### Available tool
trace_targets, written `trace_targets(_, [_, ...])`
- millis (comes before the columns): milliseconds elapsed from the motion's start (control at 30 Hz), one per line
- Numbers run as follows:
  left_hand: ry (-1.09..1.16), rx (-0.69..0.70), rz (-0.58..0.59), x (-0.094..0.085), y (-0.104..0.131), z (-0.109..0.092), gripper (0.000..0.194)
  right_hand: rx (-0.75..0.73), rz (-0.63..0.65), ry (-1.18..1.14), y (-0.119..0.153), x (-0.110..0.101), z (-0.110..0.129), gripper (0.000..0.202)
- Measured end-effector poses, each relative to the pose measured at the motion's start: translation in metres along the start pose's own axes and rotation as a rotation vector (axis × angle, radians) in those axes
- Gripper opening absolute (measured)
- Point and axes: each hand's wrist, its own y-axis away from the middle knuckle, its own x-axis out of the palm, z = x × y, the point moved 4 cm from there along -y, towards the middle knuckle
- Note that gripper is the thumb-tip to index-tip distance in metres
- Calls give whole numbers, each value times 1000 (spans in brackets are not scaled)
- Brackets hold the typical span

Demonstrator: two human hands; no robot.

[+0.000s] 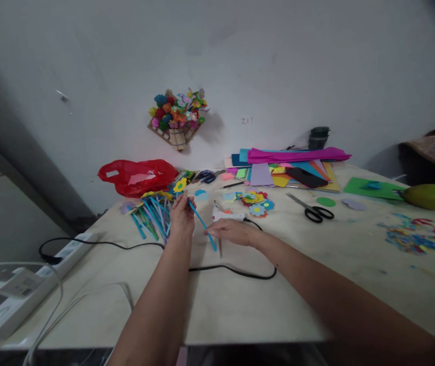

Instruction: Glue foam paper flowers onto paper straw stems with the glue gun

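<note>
A paper flower (180,185) with yellow petals and a blue stem (199,217) is held over the table, slanting down to the right. My left hand (182,216) is closed round the upper stem, just under the flower head. Lower on the stem, the fingers of my right hand (235,232) pinch it near its bottom end. Behind my right hand lies a white glue gun (229,215), partly hidden by that hand. To the left of my left hand is a pile of finished-looking paper flowers with blue, green and purple stems (155,216).
A red plastic bag (137,177) lies at the back left. Scissors (311,209), flower cut-outs (257,203) and coloured sheets (261,174) are spread rightward. Paper scraps (411,239) lie far right. A black cord (236,272) crosses the table; a power strip (45,277) runs along its left edge.
</note>
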Motion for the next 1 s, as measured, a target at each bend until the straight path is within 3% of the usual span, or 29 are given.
trace_targets(100, [9,30,-13,-1,0,-4,17,-35,130,-80,0,3,0,34])
trace_targets(167, [19,32,-18,0,0,-5,20,-19,127,-107,0,3,-1,33])
trace_targets(400, [42,39,-37,0,0,-5,24,181,-28,-243,-4,9,-19,17])
trace_targets(600, [72,-7,-116,-5,-1,-6,25,220,-103,-382,-5,7,-20,13])
trace_targets(800, [32,-87,-146,-8,0,-6,30,221,-168,-582,-6,5,-20,23])
trace_targets(1000, [-114,-246,-220,-11,1,1,54,247,-209,-607,-6,2,-23,33])
